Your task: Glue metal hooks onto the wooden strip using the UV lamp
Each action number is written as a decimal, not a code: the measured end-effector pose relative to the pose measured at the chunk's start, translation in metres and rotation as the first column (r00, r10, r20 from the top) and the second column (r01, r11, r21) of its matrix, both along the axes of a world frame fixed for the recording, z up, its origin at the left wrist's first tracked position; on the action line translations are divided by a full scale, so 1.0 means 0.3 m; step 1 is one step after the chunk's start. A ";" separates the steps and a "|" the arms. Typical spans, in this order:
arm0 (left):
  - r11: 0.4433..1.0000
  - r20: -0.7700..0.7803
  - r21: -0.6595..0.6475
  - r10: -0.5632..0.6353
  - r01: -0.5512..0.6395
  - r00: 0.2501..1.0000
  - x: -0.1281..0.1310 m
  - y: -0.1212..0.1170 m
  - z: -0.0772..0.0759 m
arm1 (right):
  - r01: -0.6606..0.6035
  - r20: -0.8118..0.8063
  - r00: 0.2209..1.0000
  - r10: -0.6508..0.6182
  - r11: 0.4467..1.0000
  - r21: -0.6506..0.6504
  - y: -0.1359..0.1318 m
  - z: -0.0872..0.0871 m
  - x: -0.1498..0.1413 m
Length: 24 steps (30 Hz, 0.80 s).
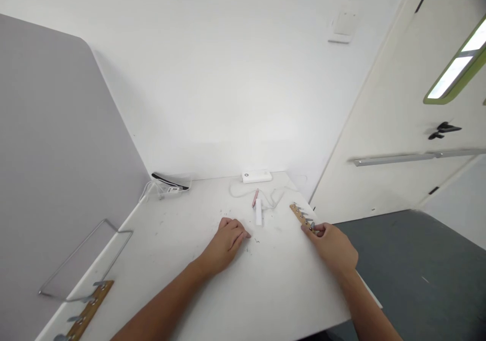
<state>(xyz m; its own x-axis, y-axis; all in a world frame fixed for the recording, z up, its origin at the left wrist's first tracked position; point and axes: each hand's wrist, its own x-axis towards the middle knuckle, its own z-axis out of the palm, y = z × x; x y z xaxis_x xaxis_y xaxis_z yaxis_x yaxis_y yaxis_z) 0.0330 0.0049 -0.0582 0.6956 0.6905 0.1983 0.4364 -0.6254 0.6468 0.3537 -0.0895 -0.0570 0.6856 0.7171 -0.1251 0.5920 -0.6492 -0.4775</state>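
Apparently, holding is the step in hand: the right hand [336, 247] has its fingers closed on the near end of a narrow tan wooden strip with grey metal hooks [301, 218], stretching away beyond them; shifting it likely calls for a firm, level pinch. Leftward of those fingers, the left hand [227, 242] curls on the smooth, smudged white tabletop [266, 290], its contents, if any, hidden
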 end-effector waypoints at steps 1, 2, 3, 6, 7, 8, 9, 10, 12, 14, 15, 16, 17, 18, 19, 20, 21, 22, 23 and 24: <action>1.000 0.004 -0.005 0.003 -0.003 1.000 -0.001 -0.001 0.002 | 0.007 0.010 1.000 -0.007 1.000 0.003 0.003 -0.005 0.001; 1.000 0.006 -0.010 0.004 -0.004 1.000 -0.002 -0.002 0.004 | 0.011 0.018 1.000 -0.012 1.000 0.009 0.005 -0.010 0.001; 1.000 0.007 -0.015 0.005 -0.005 1.000 -0.002 -0.004 0.007 | 0.013 0.024 1.000 -0.013 1.000 0.018 0.007 -0.013 0.002; 1.000 -0.004 -0.026 -0.001 0.001 1.000 0.000 -0.010 0.015 | 0.001 0.022 1.000 -0.002 0.999 0.032 0.009 -0.018 0.007; 1.000 -0.006 -0.028 -0.002 0.002 1.000 0.001 -0.012 0.017 | -0.005 0.021 1.000 0.004 1.000 0.031 0.011 -0.017 0.012; 1.000 -0.006 -0.027 -0.002 0.002 1.000 0.003 -0.013 0.018 | -0.012 0.019 1.000 0.011 1.000 0.027 0.014 -0.015 0.018; 1.000 -0.003 -0.023 -0.001 0.001 1.000 0.005 -0.015 0.020 | -0.019 0.018 1.000 0.019 1.000 0.024 0.019 -0.012 0.025; 1.000 -0.001 -0.018 -0.003 0.003 1.000 0.006 -0.017 0.021 | -0.026 0.016 1.000 0.026 0.999 0.021 0.025 -0.008 0.035; 1.000 -0.004 -0.006 -0.012 0.012 1.000 0.007 -0.019 0.025 | -0.035 0.009 0.999 0.035 0.999 0.015 0.045 0.001 0.057; 1.000 -0.020 -0.001 -0.031 0.031 0.999 0.006 -0.021 0.029 | -0.038 0.002 0.999 0.038 0.999 0.011 0.070 0.007 0.079; 0.999 -0.028 0.001 -0.039 0.039 0.999 0.005 -0.022 0.030 | -0.040 0.000 0.999 0.040 0.999 0.008 0.083 0.007 0.088; 0.999 -0.033 0.005 -0.044 0.045 0.998 0.004 -0.022 0.030 | -0.040 -0.001 0.999 0.040 0.999 0.005 0.095 0.006 0.095; 0.999 -0.037 0.011 -0.047 0.047 0.998 0.003 -0.023 0.029 | -0.040 -0.001 0.999 0.040 0.999 0.003 0.107 0.003 0.100; 0.999 -0.041 0.018 -0.047 0.048 0.998 0.001 -0.023 0.027 | -0.039 -0.001 0.999 0.039 0.999 0.001 0.116 -0.002 0.102; 0.999 -0.044 0.029 -0.044 0.045 0.998 0.000 -0.022 0.025 | -0.036 0.001 0.999 0.036 0.999 0.000 0.123 -0.007 0.103; 0.998 -0.048 0.038 -0.041 0.043 0.998 -0.001 -0.022 0.023 | -0.033 0.003 0.999 0.033 0.999 0.002 0.127 -0.013 0.103; 0.998 -0.052 0.046 -0.040 0.042 0.998 -0.002 -0.022 0.021 | -0.029 0.007 1.000 0.029 1.000 0.005 0.129 -0.019 0.102; 0.998 -0.053 0.053 -0.039 0.042 0.998 -0.002 -0.021 0.020 | -0.026 0.010 1.000 0.026 1.000 0.008 0.129 -0.024 0.101; 0.997 -0.054 0.056 -0.042 0.045 0.998 -0.003 -0.021 0.020 | -0.022 0.013 1.000 0.022 1.000 0.011 0.127 -0.029 0.100; 0.997 -0.055 0.058 -0.047 0.050 0.997 -0.003 -0.020 0.020 | -0.018 0.014 1.000 0.018 1.000 0.014 0.124 -0.033 0.099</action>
